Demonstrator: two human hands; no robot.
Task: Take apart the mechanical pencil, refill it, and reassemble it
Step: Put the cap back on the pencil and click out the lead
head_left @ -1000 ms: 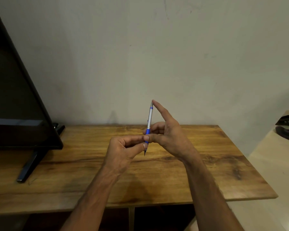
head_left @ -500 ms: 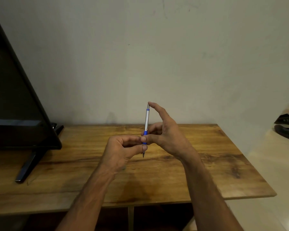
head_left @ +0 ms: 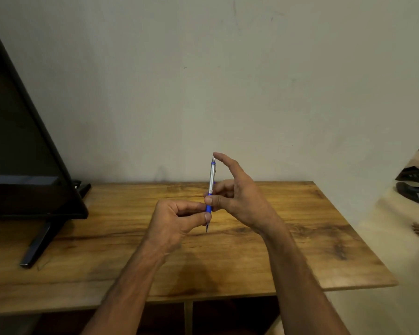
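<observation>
A: Where is the mechanical pencil (head_left: pixel 212 180)?

B: Held nearly upright in the air above the middle of the wooden table (head_left: pixel 300 250), tip down, clear of the tabletop. Silver barrel, blue grip section low on it.

A: And the hands?

B: The left hand (head_left: pixel 174 221) pinches the lower end by the blue grip, thumb and forefinger closed on it, just above the tip. The right hand (head_left: pixel 240 197) is on the barrel above that: thumb and curled fingers closed around the pencil where silver meets blue, with the index finger stretched up so its tip touches the pencil's top end.

A: Anything else on the table?

B: A dark television (head_left: pixel 22 146) stands on the table's left end, on a slanted black leg (head_left: pixel 40 243). Past the table's right edge, dark sandals (head_left: pixel 415 182) lie on the pale floor.
</observation>
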